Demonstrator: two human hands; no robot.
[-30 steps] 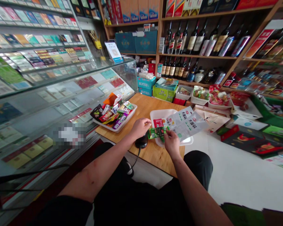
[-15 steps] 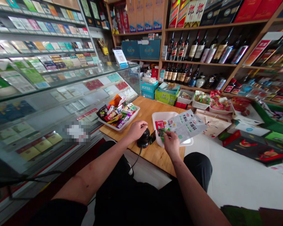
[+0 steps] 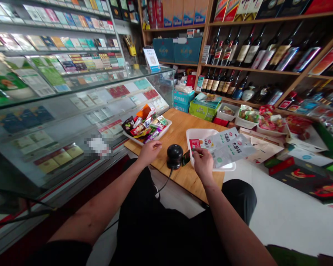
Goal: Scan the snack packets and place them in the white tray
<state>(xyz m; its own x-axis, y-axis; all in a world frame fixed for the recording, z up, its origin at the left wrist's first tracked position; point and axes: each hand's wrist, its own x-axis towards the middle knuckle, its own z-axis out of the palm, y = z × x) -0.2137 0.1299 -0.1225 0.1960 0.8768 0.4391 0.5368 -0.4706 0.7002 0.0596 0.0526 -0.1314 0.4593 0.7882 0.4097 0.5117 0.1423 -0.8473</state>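
My left hand (image 3: 150,153) hovers over the near-left edge of the small wooden table (image 3: 180,120), fingers loosely stretched and nothing visible in them. To its right stands a black round-topped device (image 3: 174,156) with a cord. My right hand (image 3: 204,162) pinches a small green packet, mostly hidden by the fingers, at the near edge of a white tray (image 3: 231,167). Between device and tray lies a dark flat piece (image 3: 186,158). Grey snack packets (image 3: 229,147) and a red packet (image 3: 194,143) lie in that tray, the grey ones overhanging its right side.
A second white tray (image 3: 168,127) heaped with mixed snack packets (image 3: 145,125) sits at the table's left. A glass display counter (image 3: 94,94) runs along the left. Shelves with bottles (image 3: 245,51) stand behind. Boxes (image 3: 302,175) and bagged goods line the right.
My left hand has come off the black device and moved left, its fingers straightening. The right hand still pinches by the tray, the green packet now less visible. The view has shifted slightly.
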